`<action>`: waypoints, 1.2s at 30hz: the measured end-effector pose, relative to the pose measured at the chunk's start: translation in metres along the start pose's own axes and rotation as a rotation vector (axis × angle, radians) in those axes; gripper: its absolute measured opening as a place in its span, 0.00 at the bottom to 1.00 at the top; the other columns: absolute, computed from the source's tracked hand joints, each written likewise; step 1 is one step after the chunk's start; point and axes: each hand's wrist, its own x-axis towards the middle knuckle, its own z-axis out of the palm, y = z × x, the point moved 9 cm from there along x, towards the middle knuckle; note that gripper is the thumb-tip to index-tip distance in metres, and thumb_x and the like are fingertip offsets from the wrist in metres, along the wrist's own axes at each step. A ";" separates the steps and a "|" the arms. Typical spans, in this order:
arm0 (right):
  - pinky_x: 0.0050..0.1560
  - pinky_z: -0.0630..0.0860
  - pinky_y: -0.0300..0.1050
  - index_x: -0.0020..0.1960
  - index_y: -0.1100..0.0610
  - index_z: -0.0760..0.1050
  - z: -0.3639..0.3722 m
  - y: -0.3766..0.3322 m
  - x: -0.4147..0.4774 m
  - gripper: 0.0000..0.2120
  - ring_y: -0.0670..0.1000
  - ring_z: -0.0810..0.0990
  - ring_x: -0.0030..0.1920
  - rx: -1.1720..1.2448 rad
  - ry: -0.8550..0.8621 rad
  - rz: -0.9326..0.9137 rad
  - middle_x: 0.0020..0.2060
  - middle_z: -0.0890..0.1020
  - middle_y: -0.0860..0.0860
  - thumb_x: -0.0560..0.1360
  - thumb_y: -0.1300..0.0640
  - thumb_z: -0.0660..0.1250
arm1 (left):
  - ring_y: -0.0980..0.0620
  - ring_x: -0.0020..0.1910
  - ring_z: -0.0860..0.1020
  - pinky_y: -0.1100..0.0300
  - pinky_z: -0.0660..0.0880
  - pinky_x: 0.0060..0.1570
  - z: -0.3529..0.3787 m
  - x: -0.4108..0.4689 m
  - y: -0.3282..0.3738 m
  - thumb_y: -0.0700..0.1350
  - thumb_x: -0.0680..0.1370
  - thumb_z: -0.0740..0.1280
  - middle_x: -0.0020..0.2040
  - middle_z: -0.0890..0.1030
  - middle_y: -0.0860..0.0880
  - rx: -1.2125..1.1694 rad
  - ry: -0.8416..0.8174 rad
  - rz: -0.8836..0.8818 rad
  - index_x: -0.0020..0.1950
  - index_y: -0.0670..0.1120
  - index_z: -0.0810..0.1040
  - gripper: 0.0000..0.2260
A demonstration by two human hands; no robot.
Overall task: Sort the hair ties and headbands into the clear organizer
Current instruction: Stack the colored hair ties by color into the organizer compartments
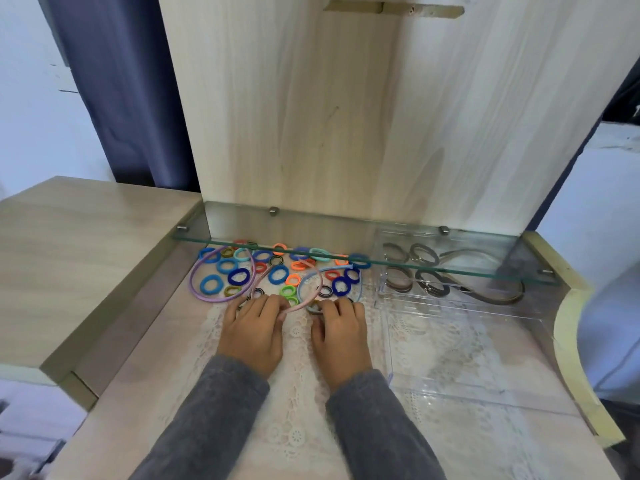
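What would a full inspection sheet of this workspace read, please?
Surface: pale wood tabletop under a white lace cloth.
Job's things: heap of colourful fabric hair ties, with a thin lilac headband, thin pink headband and thin pale blue headband lying among them. A clear plastic organizer is to their right, its rear compartments holding dark elastic ties and brown headbands.
Clutter: nothing seen.
Grippers: left hand has fingertips at the pink headband's end, grip unclear; right hand pinches a small hair tie at the heap's near edge.
Cables: nothing seen.
Surroundings: glass shelf over the rear of heap and organizer; pale wood back panel; dark blue curtain at left.
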 end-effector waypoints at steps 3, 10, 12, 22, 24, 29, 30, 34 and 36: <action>0.42 0.75 0.47 0.46 0.57 0.78 0.000 0.002 -0.001 0.06 0.54 0.73 0.43 0.017 0.020 -0.006 0.41 0.78 0.53 0.72 0.60 0.64 | 0.47 0.44 0.79 0.53 0.70 0.54 -0.005 -0.004 0.003 0.46 0.77 0.55 0.45 0.81 0.50 -0.063 0.029 0.033 0.49 0.46 0.79 0.13; 0.42 0.68 0.42 0.45 0.57 0.76 -0.014 0.003 -0.002 0.08 0.53 0.70 0.43 0.083 0.102 -0.021 0.41 0.76 0.53 0.73 0.59 0.59 | 0.48 0.46 0.77 0.51 0.75 0.49 -0.029 -0.004 0.003 0.46 0.77 0.59 0.47 0.80 0.49 -0.203 0.077 0.006 0.51 0.44 0.78 0.11; 0.43 0.66 0.41 0.46 0.57 0.76 -0.017 0.003 -0.003 0.05 0.53 0.69 0.44 0.107 0.100 -0.012 0.42 0.76 0.53 0.73 0.62 0.62 | 0.49 0.46 0.77 0.50 0.76 0.47 -0.039 -0.003 0.003 0.46 0.77 0.59 0.47 0.80 0.49 -0.267 0.093 0.002 0.52 0.43 0.77 0.11; 0.46 0.63 0.29 0.50 0.57 0.77 -0.061 -0.011 -0.007 0.05 0.50 0.71 0.46 0.228 0.100 -0.069 0.44 0.76 0.50 0.75 0.63 0.66 | 0.58 0.38 0.77 0.66 0.74 0.41 -0.098 0.013 -0.020 0.37 0.77 0.66 0.41 0.80 0.51 -0.722 0.139 -0.401 0.45 0.50 0.77 0.07; 0.47 0.64 0.28 0.49 0.56 0.77 -0.073 -0.011 -0.003 0.05 0.49 0.71 0.47 0.265 0.091 -0.074 0.45 0.76 0.49 0.75 0.62 0.66 | 0.56 0.33 0.77 0.68 0.74 0.35 -0.096 0.014 -0.025 0.36 0.78 0.65 0.36 0.80 0.48 -0.878 0.058 -0.507 0.44 0.49 0.76 0.08; 0.44 0.69 0.28 0.46 0.54 0.79 -0.099 -0.010 0.013 0.03 0.42 0.75 0.43 0.502 0.001 -0.002 0.42 0.77 0.47 0.75 0.61 0.67 | 0.57 0.26 0.77 0.67 0.77 0.31 -0.089 0.007 -0.032 0.38 0.79 0.62 0.30 0.81 0.52 -1.198 -0.043 -0.735 0.44 0.43 0.77 0.06; 0.42 0.70 0.30 0.45 0.54 0.79 -0.103 -0.013 0.016 0.03 0.43 0.76 0.41 0.575 -0.024 0.018 0.40 0.78 0.47 0.75 0.61 0.68 | 0.57 0.26 0.78 0.65 0.78 0.31 -0.088 0.005 -0.031 0.39 0.79 0.62 0.31 0.82 0.51 -1.229 -0.064 -0.768 0.44 0.43 0.77 0.06; 0.38 0.74 0.37 0.44 0.54 0.82 -0.099 -0.036 0.021 0.05 0.45 0.78 0.36 0.926 -0.161 0.104 0.37 0.82 0.49 0.74 0.62 0.69 | 0.52 0.33 0.83 0.61 0.81 0.35 -0.083 0.001 -0.025 0.42 0.79 0.62 0.42 0.85 0.47 -1.283 -0.129 -0.813 0.49 0.41 0.78 0.07; 0.36 0.74 0.39 0.45 0.56 0.82 -0.090 -0.050 0.020 0.05 0.45 0.77 0.35 1.009 -0.222 0.130 0.37 0.82 0.51 0.74 0.63 0.69 | 0.51 0.36 0.84 0.61 0.81 0.35 -0.079 -0.001 -0.019 0.43 0.80 0.61 0.44 0.85 0.46 -1.324 -0.140 -0.827 0.49 0.41 0.77 0.07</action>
